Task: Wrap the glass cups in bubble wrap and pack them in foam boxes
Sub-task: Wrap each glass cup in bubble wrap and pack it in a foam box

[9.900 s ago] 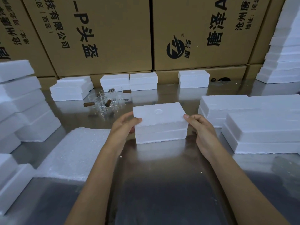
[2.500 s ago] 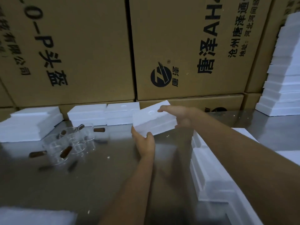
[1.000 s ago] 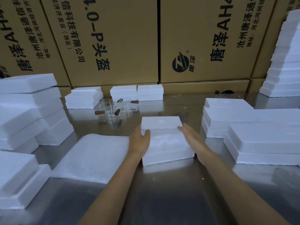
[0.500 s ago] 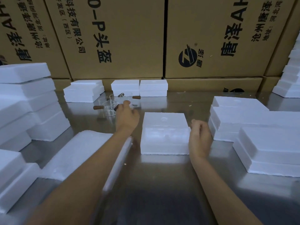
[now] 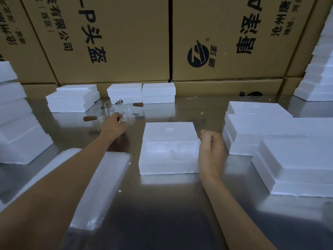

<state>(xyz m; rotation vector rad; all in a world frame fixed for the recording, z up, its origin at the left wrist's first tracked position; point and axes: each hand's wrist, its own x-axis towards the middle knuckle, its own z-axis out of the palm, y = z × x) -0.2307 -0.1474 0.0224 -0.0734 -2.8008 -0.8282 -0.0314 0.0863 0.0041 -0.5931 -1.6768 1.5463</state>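
Observation:
Several clear glass cups (image 5: 126, 107) with brown wooden handles stand clustered on the steel table (image 5: 162, 213) at the back left. My left hand (image 5: 113, 124) reaches into the cluster, and its fingers curl over the rim of the nearest glass cup (image 5: 124, 120). An open white foam box (image 5: 169, 156) lies in the middle, its lid (image 5: 168, 130) pushed back over the far half. My right hand (image 5: 210, 150) hovers at the box's right side, loosely curled and holding nothing. A stack of bubble wrap sheets (image 5: 100, 186) lies under my left forearm.
Foam box stacks stand at the left (image 5: 18, 138) and right (image 5: 297, 159), with a tall pile at the far right (image 5: 320, 78). Closed foam boxes (image 5: 158, 92) line the back edge in front of large printed cardboard cartons (image 5: 117, 42).
Both hands have left the foam box after opening it. My left hand has moved back-left to the cups and closed on one. My right hand has drawn off to the box's right side.

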